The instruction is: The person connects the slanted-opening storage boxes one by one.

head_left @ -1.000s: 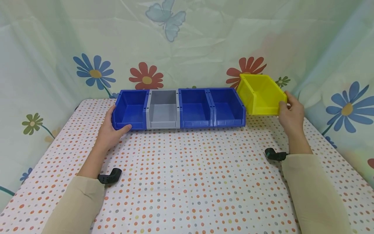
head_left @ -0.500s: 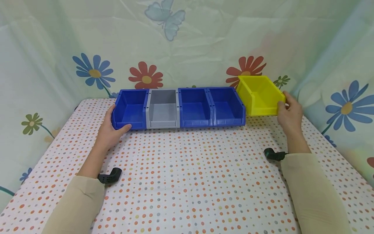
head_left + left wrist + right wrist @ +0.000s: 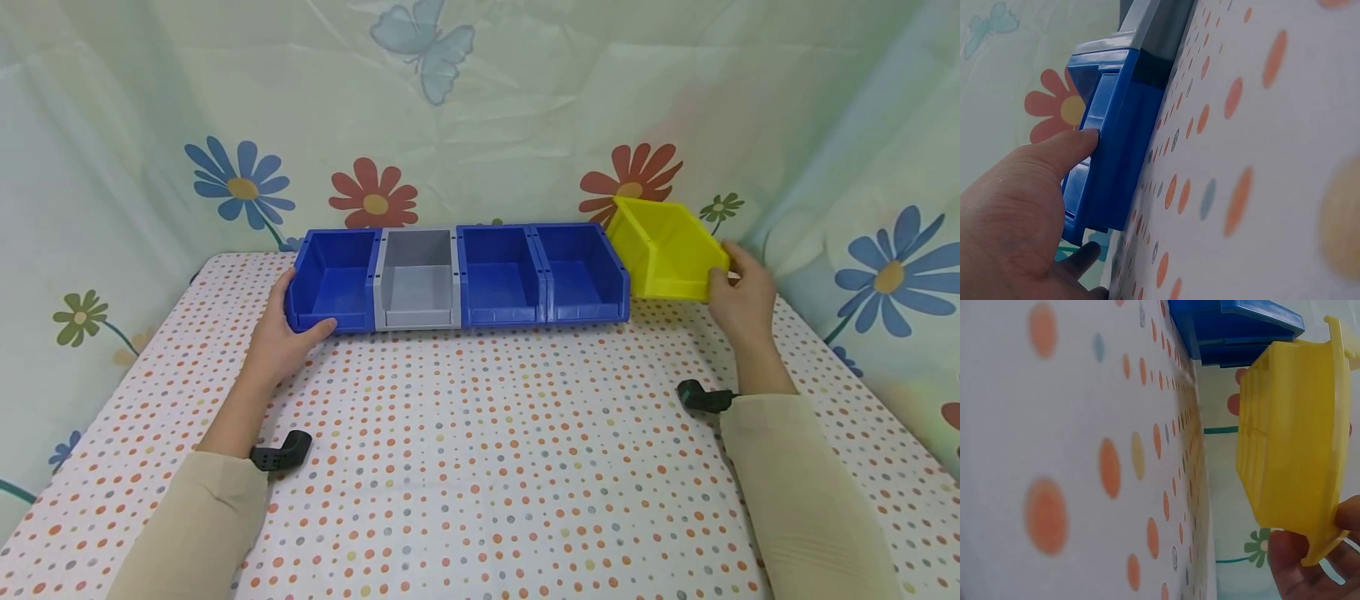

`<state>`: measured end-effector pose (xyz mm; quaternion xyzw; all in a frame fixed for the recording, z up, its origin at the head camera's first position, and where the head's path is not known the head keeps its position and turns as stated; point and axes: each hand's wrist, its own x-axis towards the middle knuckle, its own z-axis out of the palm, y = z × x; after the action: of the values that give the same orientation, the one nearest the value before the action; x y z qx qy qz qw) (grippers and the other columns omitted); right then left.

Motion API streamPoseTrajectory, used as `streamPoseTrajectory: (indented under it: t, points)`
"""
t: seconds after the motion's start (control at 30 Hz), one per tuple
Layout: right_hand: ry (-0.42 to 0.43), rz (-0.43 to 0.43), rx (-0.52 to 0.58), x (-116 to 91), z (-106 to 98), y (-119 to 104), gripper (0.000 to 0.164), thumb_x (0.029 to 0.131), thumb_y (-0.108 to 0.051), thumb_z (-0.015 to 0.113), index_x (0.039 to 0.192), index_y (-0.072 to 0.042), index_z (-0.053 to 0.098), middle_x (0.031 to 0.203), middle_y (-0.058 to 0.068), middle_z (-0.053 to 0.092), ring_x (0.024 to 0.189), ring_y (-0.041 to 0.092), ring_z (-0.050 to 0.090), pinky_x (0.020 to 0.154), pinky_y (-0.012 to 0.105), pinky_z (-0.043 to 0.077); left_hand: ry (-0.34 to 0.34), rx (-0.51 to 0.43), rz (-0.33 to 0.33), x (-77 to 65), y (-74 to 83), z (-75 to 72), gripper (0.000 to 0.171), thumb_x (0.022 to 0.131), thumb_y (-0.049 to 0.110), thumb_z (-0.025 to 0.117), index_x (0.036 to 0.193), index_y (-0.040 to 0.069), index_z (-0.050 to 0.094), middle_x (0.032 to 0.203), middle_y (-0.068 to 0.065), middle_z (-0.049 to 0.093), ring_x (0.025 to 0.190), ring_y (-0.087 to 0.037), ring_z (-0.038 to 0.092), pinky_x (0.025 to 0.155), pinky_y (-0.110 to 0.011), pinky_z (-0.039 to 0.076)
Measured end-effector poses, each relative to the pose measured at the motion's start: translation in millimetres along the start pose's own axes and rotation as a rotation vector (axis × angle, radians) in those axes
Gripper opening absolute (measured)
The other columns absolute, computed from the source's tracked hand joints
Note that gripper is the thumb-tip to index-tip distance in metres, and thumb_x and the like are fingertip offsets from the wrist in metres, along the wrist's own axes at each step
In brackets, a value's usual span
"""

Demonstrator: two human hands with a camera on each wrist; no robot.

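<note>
Along the back of the table runs a row of plastic storage bins: a blue bin (image 3: 335,287) at the left end, a grey bin (image 3: 417,287), then two more blue bins (image 3: 501,287). My left hand (image 3: 281,337) holds the left-end blue bin, thumb over its front lip and fingers at its outer side. My right hand (image 3: 744,304) pinches the right side of a yellow bin (image 3: 678,262). This bin hangs tilted beside the right-end blue bin (image 3: 579,279). In the right wrist view a gap shows between the yellow bin's underside (image 3: 1254,437) and the cloth.
The table wears a white cloth (image 3: 465,450) with coloured dots. Close behind the bins hangs a flowered curtain (image 3: 510,108), which also rises at both sides. A black wrist camera (image 3: 285,452) sits on my left wrist, another black camera (image 3: 703,397) on my right.
The yellow bin has come slightly down and to the left with my right hand, and its tilt has changed a little. My left hand and the bin row stay in place.
</note>
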<state>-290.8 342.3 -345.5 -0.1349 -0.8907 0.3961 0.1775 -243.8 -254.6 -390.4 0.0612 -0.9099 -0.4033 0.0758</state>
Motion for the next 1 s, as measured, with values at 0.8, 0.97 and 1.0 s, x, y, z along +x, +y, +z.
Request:
streamPoseTrajectory:
  t: [0.8, 0.97, 1.0]
  points:
    - [0.016, -0.051, -0.098, -3, 0, -8, 0.056, 0.112, -0.028, 0.031, 0.167, -0.021, 0.022, 0.164, 0.018, 0.037, 0.120, 0.036, 0.052, 0.087, 0.025, 0.051, -0.002, -0.008, 0.002, -0.5, 0.0, -0.2, 0.104, 0.096, 0.042, 0.072, 0.168, 0.032, -0.003, 0.174, -0.018, 0.010, 0.156, -0.052, 0.017, 0.120, -0.075, 0.021]
    - [0.009, -0.039, -0.076, -3, -1, -8, 0.058, 0.111, -0.031, 0.033, 0.167, -0.021, 0.021, 0.166, 0.016, 0.034, 0.130, 0.037, 0.048, 0.098, 0.033, 0.054, -0.002, -0.006, -0.001, -0.8, 0.7, -0.3, 0.104, 0.096, 0.043, 0.072, 0.168, 0.032, -0.003, 0.174, -0.018, 0.010, 0.156, -0.051, 0.017, 0.120, -0.075, 0.021]
    - [0.015, -0.042, -0.076, -3, -1, -9, 0.059, 0.111, -0.032, 0.034, 0.167, -0.021, 0.020, 0.167, 0.015, 0.033, 0.134, 0.037, 0.046, 0.104, 0.038, 0.054, -0.002, -0.005, -0.002, -0.9, 0.8, -0.3, 0.104, 0.096, 0.043, 0.071, 0.168, 0.032, -0.003, 0.174, -0.018, 0.010, 0.156, -0.051, 0.017, 0.120, -0.075, 0.021]
